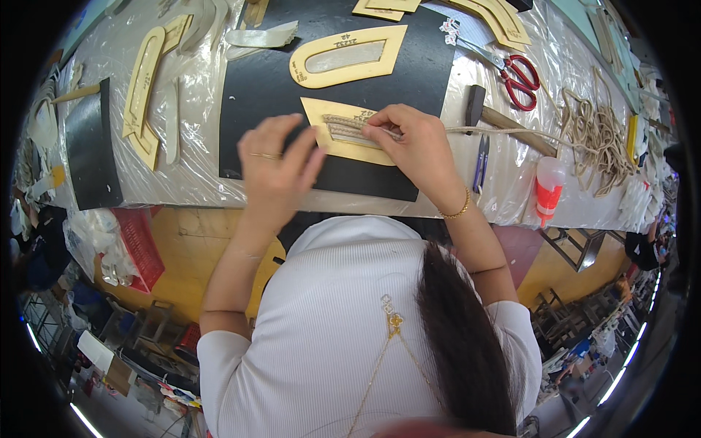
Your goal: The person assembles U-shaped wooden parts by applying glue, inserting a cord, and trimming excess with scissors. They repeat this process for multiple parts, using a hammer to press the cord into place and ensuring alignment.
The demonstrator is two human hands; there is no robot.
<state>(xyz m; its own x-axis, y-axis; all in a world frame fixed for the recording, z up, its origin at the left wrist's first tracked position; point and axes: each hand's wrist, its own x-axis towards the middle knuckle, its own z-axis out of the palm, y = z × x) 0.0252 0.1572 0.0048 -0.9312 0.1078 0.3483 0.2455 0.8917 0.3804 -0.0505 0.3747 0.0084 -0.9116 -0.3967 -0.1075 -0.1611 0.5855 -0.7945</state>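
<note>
Head view, cord [465, 130] across hammer [499, 121]; scissors [504, 67] nearby

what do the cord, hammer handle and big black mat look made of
Cord: likely textile fibre, matt; it lies in soft, loose coils.
Hammer handle: probably bare wood, dull, judging by its tan colour.
Big black mat: perhaps rubber or plastic, low-sheen, from its smooth, even surface.

The black mat [358, 175] nearside of the yellow frame template [358, 152] leaves passage. Rightward, the hammer [502, 121] and cord [473, 129] crossing its handle obstruct.
</note>
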